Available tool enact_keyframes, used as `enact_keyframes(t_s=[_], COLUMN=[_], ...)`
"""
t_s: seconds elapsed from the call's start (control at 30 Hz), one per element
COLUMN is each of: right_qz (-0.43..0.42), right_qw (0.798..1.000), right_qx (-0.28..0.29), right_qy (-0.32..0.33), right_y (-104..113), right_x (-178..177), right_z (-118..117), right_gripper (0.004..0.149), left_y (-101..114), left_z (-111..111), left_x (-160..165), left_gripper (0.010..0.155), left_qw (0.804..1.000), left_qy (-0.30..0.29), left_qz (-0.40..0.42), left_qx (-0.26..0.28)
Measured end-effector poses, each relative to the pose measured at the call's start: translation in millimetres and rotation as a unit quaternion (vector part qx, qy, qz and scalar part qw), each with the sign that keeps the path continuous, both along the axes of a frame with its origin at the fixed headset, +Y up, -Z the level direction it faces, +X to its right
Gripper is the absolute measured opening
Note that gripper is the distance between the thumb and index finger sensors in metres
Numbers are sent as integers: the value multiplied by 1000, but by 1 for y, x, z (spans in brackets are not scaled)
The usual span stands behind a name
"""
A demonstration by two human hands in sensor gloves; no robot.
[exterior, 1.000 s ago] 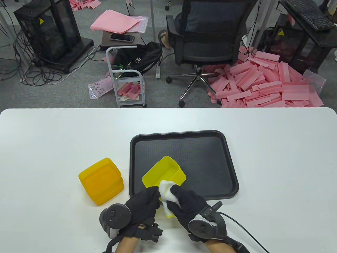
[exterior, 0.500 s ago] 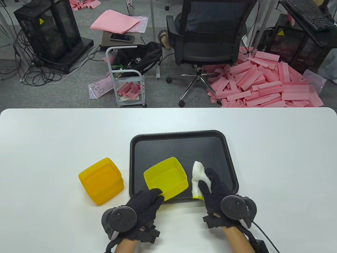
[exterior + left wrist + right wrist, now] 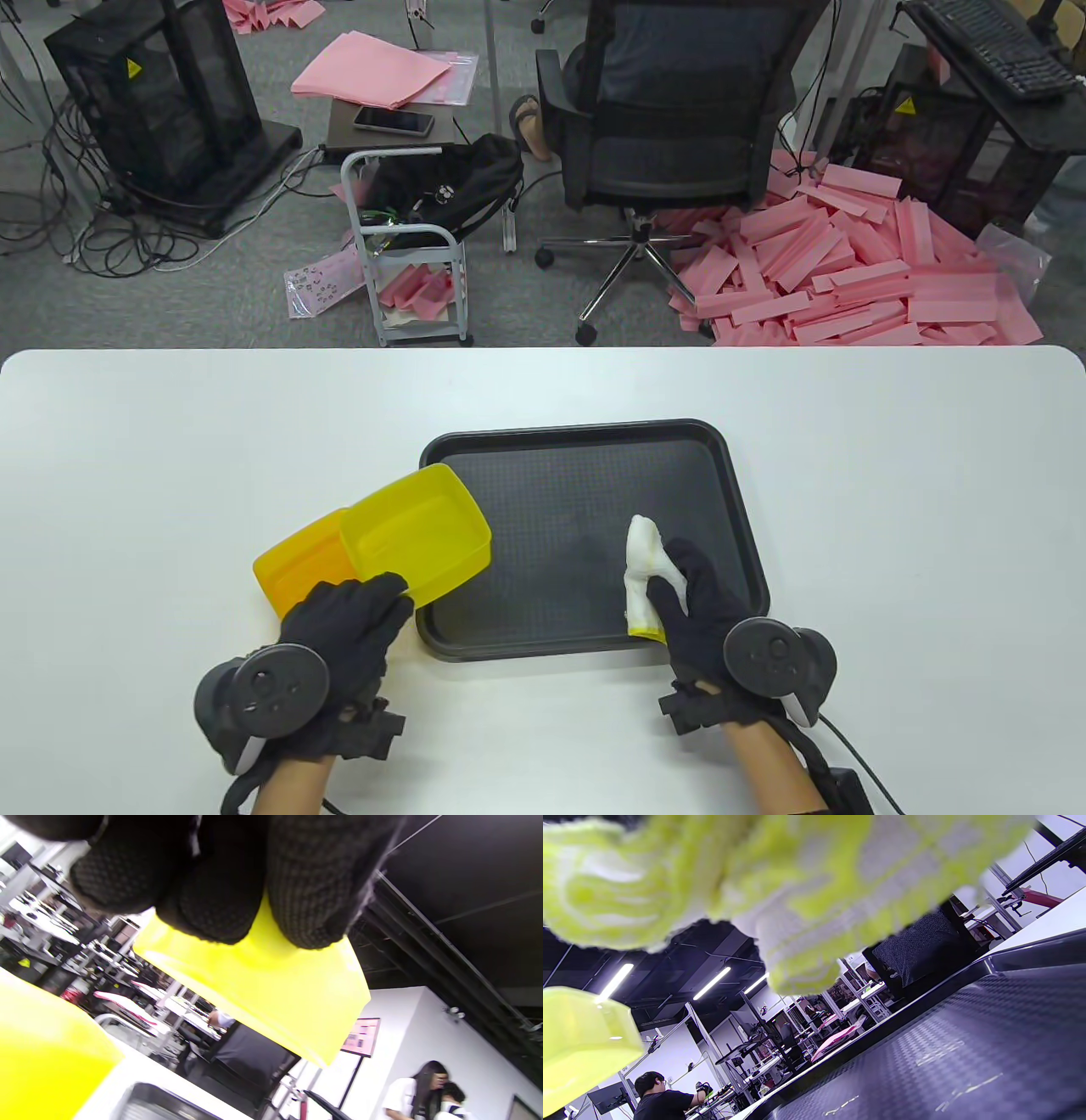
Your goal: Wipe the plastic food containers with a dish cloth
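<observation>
table view: the left hand (image 3: 344, 620) holds the yellow container (image 3: 416, 531) above the orange container (image 3: 293, 569) on the desk (image 3: 170, 441); the right hand (image 3: 700, 607) clutches the dish cloth (image 3: 640, 564) over the black tray (image 3: 594, 492). left wrist view: gloved fingers (image 3: 305, 895) press the container's yellow wall; right wrist view: the cloth hangs blurred above the tray.

The table view is evenly and brightly lit from overhead, sharp throughout, with soft shadows under the black rectangular plastic tray (image 3: 730, 475). In the left wrist view, the black knitted glove fingers (image 3: 314, 891) at top are close and slightly soft. In the right wrist view, the white-and-yellow dish cloth (image 3: 797, 887) is heavily blurred; ceiling strip lights (image 3: 712, 982) glare at centre left.
</observation>
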State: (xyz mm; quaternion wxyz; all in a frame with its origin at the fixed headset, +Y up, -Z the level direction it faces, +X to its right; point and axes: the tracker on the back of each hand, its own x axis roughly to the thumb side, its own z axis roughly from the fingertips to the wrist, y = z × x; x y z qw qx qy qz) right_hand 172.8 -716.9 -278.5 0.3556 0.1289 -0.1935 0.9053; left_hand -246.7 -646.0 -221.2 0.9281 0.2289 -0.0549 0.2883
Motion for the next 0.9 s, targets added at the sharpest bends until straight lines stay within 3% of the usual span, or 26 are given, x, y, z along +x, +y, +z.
enact_keyframes(t_s=[0.17, 0.37, 0.9], right_qz=[3, 5, 14], right_qw=[1000, 1000, 1000], right_qx=[-4, -7, -15], right_qy=[1, -1, 1], right_y=[-1, 0, -1], right_x=[-1, 0, 0], right_z=[0, -1, -2], right_gripper=[60, 60, 59], left_y=[8, -2, -34], left_z=[4, 7, -7], left_x=[-39, -69, -62], left_gripper=[40, 40, 41], left_qw=[998, 995, 991], left_qy=[49, 89, 89], left_qz=[-36, -25, -54], left_qx=[-15, -43, -80])
